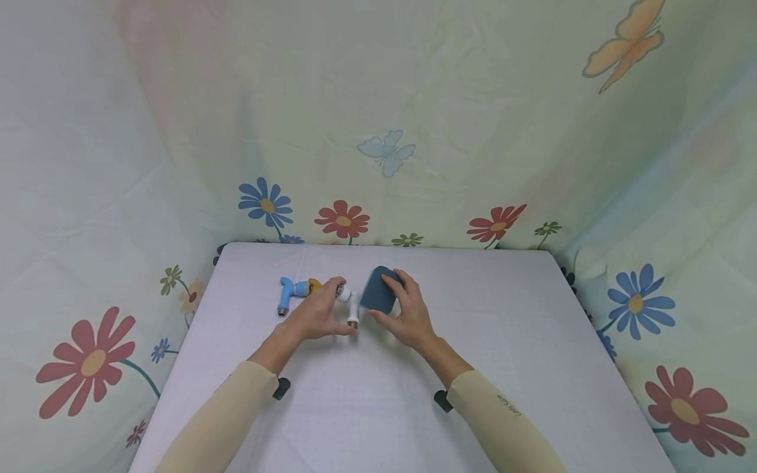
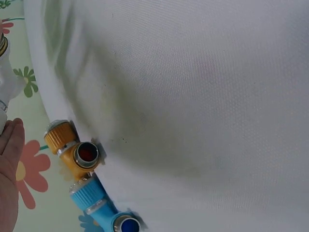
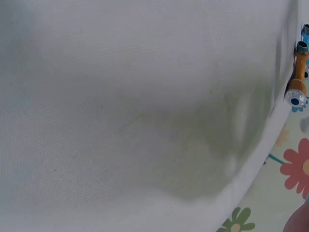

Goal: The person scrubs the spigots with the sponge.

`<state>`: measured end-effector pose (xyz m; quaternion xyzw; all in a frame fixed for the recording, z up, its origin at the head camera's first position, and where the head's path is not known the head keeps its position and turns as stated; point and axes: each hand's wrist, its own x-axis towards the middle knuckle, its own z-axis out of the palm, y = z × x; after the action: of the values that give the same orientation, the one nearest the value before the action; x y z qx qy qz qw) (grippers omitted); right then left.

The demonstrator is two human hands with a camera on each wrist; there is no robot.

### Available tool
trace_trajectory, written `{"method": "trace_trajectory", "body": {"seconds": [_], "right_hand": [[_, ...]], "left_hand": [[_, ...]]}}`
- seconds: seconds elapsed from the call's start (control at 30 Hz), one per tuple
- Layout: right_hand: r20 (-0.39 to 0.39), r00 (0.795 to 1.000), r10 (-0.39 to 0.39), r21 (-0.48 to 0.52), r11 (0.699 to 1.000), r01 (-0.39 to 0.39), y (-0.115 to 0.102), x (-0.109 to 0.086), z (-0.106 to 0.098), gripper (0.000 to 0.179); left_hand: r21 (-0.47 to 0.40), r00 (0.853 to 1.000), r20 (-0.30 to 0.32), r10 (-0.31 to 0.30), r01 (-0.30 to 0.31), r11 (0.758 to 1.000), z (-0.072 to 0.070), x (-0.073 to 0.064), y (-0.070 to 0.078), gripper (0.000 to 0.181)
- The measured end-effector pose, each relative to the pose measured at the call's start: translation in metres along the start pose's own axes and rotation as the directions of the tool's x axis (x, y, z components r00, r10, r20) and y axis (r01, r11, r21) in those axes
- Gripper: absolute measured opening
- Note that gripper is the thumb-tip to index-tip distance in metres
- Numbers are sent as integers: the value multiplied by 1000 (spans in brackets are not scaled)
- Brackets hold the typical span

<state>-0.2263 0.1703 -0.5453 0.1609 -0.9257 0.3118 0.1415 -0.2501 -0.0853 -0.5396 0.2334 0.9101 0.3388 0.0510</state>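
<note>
A white faucet (image 1: 353,312) with a metal threaded end is pinched between the thumb and fingers of my left hand (image 1: 316,312). In the left wrist view the same white faucet (image 2: 7,79) shows only partly at the left edge, beside the fingers. My right hand (image 1: 408,314) holds a flat dark-teal pad (image 1: 378,292) with rounded corners, tilted close to the faucet's right side. Whether pad and faucet touch, I cannot tell. Left of my left hand lies a blue faucet (image 1: 286,295), and a yellow-orange faucet (image 1: 315,285) is partly hidden behind that hand.
A white cloth covers the table (image 1: 532,355), whose far edge meets a flower-printed curtain (image 1: 449,164). Dark bands with small black boxes sit at both wrists. The orange faucet (image 2: 72,150) and blue faucet (image 2: 101,208) stand side by side near the table's far edge.
</note>
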Motion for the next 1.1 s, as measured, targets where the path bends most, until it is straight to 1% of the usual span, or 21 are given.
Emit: {"method": "trace_trajectory", "body": {"seconds": [0.13, 0.2, 0.3, 0.47, 0.57, 0.7, 0.77, 0.9, 1.0, 1.1], "right_hand": [[-5, 1000, 5, 9, 1000, -5, 0, 0, -1, 82], [-7, 1000, 14, 13, 1000, -14, 0, 0, -2, 83], [-13, 1000, 26, 23, 999, -26, 0, -1, -2, 83], [-19, 999, 27, 29, 999, -26, 1, 0, -2, 83], [-14, 1000, 28, 29, 999, -28, 1, 0, -2, 83], [-12, 1000, 29, 30, 999, -29, 1, 0, -3, 83], [-12, 999, 30, 30, 999, -30, 1, 0, -3, 83], [-7, 999, 37, 31, 999, -37, 0, 1, -4, 83], [4, 999, 42, 34, 999, -43, -1, 1, -4, 83], [14, 999, 43, 45, 998, -44, -2, 1, -4, 83]], "left_hand": [[-11, 1000, -5, -19, 19, 1000, 0, -1, -2, 117], [-16, 1000, -16, -15, 15, 1000, -1, -2, -3, 117], [-16, 999, -43, 23, -24, 1000, -1, -2, -4, 116], [19, 990, -87, 107, -106, 994, -2, 0, -6, 107], [38, 985, -110, 133, -129, 991, -3, 1, -7, 105], [68, 979, -136, 150, -142, 988, -4, 2, -8, 105], [57, 980, -140, 139, -132, 990, -4, 2, -8, 106], [-33, 987, -140, 83, -89, 996, -4, 1, -9, 107], [-91, 989, -141, 44, -57, 994, -3, 0, -8, 108], [-114, 989, -142, 30, -46, 992, -3, 0, -8, 109]]}}
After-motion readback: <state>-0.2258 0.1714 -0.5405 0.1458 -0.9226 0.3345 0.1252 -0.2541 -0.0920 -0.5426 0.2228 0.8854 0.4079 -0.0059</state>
